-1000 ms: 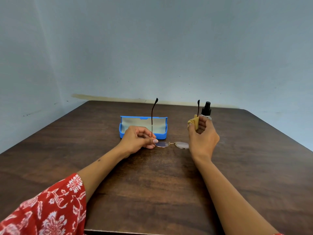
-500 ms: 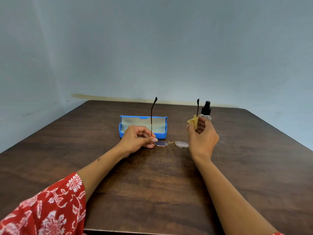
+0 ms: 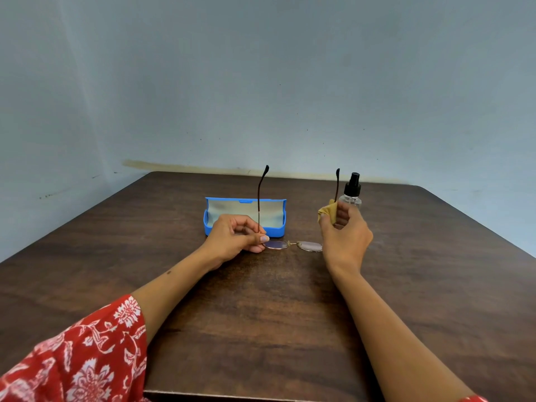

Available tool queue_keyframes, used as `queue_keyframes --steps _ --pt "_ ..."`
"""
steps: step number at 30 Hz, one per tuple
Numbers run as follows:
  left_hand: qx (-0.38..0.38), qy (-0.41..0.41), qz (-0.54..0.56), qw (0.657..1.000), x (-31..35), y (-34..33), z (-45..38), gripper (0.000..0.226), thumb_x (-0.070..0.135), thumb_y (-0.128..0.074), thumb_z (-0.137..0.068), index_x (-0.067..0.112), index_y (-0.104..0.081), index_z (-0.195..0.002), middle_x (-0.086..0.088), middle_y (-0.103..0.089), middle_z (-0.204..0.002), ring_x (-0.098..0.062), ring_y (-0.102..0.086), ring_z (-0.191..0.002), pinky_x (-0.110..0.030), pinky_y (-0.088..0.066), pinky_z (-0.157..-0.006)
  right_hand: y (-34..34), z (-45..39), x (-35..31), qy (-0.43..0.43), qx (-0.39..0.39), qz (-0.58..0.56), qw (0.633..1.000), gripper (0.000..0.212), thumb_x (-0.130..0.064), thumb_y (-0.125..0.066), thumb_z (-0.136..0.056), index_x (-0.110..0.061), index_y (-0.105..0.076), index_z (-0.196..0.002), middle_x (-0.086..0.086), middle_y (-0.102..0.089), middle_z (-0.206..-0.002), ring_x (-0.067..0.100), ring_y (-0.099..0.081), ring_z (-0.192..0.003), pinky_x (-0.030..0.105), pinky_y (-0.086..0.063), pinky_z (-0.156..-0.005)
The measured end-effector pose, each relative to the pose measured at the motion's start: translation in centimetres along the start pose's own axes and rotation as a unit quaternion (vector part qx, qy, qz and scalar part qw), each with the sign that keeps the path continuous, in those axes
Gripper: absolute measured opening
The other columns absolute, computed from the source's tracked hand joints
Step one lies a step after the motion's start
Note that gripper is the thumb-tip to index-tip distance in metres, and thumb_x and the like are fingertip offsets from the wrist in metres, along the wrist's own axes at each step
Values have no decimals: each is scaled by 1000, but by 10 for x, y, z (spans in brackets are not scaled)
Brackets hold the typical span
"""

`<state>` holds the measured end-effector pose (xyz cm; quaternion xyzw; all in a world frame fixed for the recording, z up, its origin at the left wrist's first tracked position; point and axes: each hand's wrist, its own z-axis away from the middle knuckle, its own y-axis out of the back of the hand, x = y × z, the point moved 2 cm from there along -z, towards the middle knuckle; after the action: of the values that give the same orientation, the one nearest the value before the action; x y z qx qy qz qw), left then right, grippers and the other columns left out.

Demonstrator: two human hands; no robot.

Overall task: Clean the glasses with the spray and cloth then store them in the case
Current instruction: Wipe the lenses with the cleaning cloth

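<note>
The glasses [image 3: 293,245] sit lens-down on the worktop [image 3: 290,329] at mid-depth, just near of the case, with both temple arms standing straight up. The left hand [image 3: 235,239] has its grip pinched together on the frame at the left hinge, thumb and forefinger closed round the base of the left temple. The right hand [image 3: 345,236] is at the right end of the frame, its grip clamped on a bunched yellow cloth [image 3: 327,211]; whether it also holds the right temple I cannot tell, since the palm hides that hinge. The spray bottle [image 3: 351,192] shows just beyond the right hand's fingers, and I cannot tell whether it stands on the worktop or is touched by them. The blue case [image 3: 246,219] lies open to the far left of the lenses. The risks, as I judge them: lenses face-down on bare wood may scratch if the frame is dragged; the thin upright temples could bend if either grip twists; a backward sweep of the right hand could topple the bottle; and a one-sided lift would strain the hinge.
</note>
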<state>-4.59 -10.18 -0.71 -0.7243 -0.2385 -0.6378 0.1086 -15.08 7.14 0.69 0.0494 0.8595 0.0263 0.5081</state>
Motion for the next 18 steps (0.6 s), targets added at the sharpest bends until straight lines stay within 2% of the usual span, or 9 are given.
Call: queue_keyframes --steps 2,6,8,12,15,18 --pt "1 -1 4 1000 0 0 0 9 -3 -71 -74 2 -67 -78 -9 -71 -68 -15 -70 -63 -22 -58 -61 -2 1 6 -15 -19 48 999 24 -13 -67 -81 -13 -65 -105 -6 -63 -87 8 -59 -81 21 -48 -73" --pt "10 -7 8 1000 -1 1 0 8 -5 -71 -74 -1 -66 -80 -11 -70 -67 -16 -69 -61 -22 -58 -60 -3 1 13 -47 -44 98 993 27 -15 -69 -80 -13 -67 -106 -1 -67 -93 9 -59 -84 15 -40 -67" --pt "9 -6 8 1000 0 0 0 8 -4 -71 -73 0 -67 -79 -12 -69 -69 -16 -69 -61 -22 -58 -59 -2 0 7 -24 -23 56 998 25 -13 -69 -81 -13 -65 -106 -4 -64 -90 6 -58 -81 8 -43 -65" --pt "8 -4 10 1000 0 0 0 8 -5 -70 -74 0 -66 -79 -10 -70 -68 -15 -69 -60 -21 -58 -59 0 1 -3 14 1 -21 1000 30 -9 -68 -83 -13 -62 -112 -6 -60 -91 7 -58 -83 5 -46 -67" --pt "5 -3 14 1000 -1 1 -1 8 -5 -70 -74 1 -66 -78 -8 -70 -65 -15 -69 -60 -22 -58 -60 -2 0 5 -9 -25 44 999 24 -12 -68 -82 -14 -64 -106 -3 -65 -91 6 -57 -80 5 -42 -65" --pt "6 -4 12 1000 -2 1 -2 8 -5 -70 -74 1 -66 -79 -6 -70 -63 -15 -69 -61 -24 -59 -61 -4 1 14 -54 -62 104 991 27 -16 -69 -80 -14 -66 -107 -1 -67 -95 9 -58 -85 16 -40 -68"
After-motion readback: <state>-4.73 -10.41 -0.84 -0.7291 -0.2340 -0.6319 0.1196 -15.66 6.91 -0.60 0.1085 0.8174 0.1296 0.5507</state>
